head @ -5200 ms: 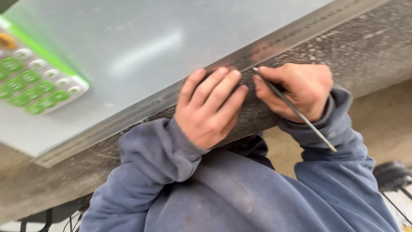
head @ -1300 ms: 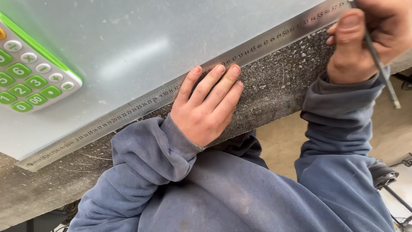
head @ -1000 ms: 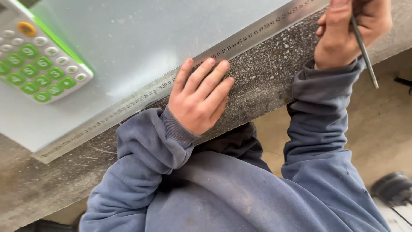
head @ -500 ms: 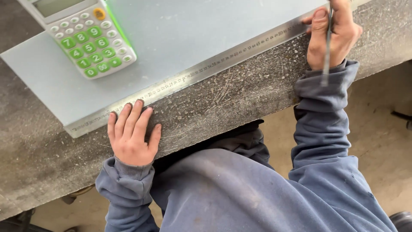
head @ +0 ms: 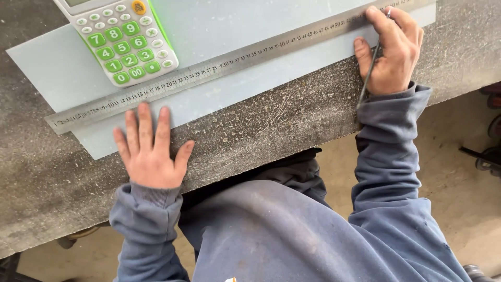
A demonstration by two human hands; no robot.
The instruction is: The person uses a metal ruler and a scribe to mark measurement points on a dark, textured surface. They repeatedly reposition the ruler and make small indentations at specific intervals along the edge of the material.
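Keep the steel ruler [head: 219, 65] pinned flat along the near edge of the pale grey sheet [head: 250, 31] before you draw the scriber [head: 371, 68] against it; press nearer the marking end so the ruler cannot swing. Your right hand [head: 389, 52] is closed around the thin scriber, its tip up at the ruler's far end, thumb on the sheet just below the ruler. Your left hand [head: 151, 149] lies open, fingers spread, flat on the sheet's near corner and the rough stone worktop [head: 271, 120], just short of the ruler. A green-keyed calculator [head: 122, 39] rests on the sheet beyond the ruler.
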